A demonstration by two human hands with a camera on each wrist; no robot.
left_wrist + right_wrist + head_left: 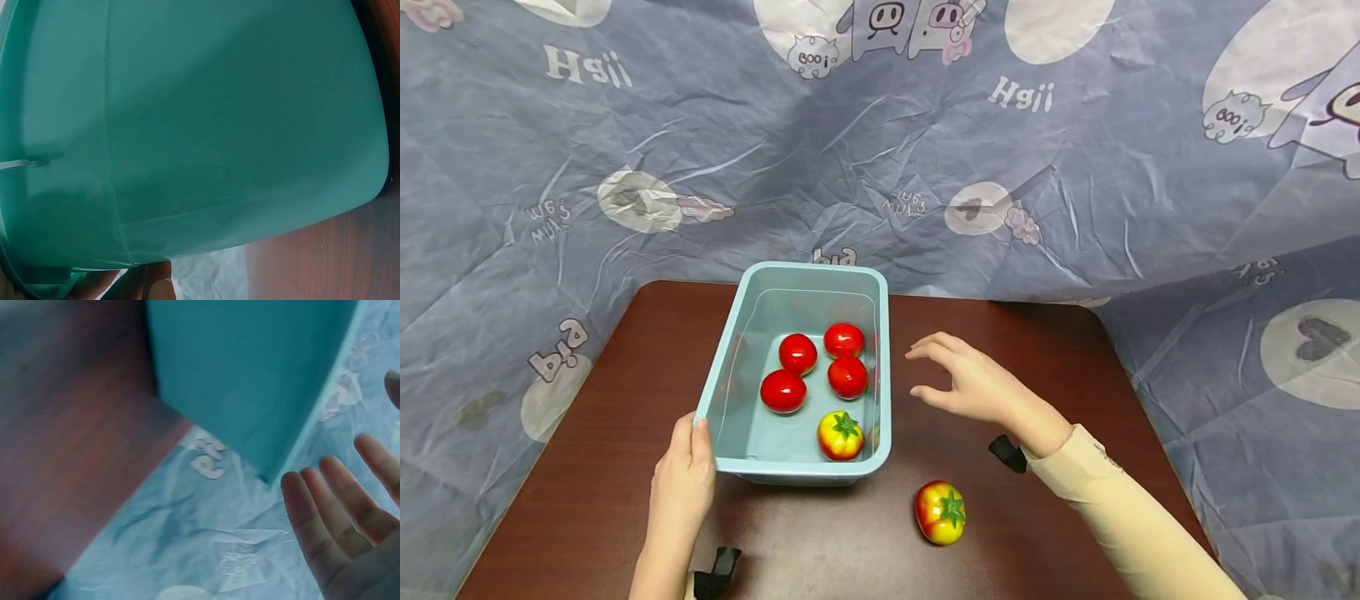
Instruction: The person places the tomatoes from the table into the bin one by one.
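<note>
A light blue plastic bin (886, 392) stands on the table. Its near left corner is gripped by my left hand (683, 475), thumb over the rim. Inside lie several glossy red toy tomatoes (783, 391) and one yellow-red toy tomato (840, 436) with a green leaf top, at the near right corner. A second yellow-red tomato (941, 512) sits on the table, right of the bin's near end. My right hand (973, 379) hovers beside the bin's right wall, holding nothing, its fingers spread apart from the thumb. In the left wrist view the bin's outer wall (219, 125) hides its contents.
The brown wooden table (587, 467) ends at a back edge just behind the bin. Behind and beside it hangs a crumpled blue-grey printed cloth (820, 167). Black straps (1007, 454) are at both wrists.
</note>
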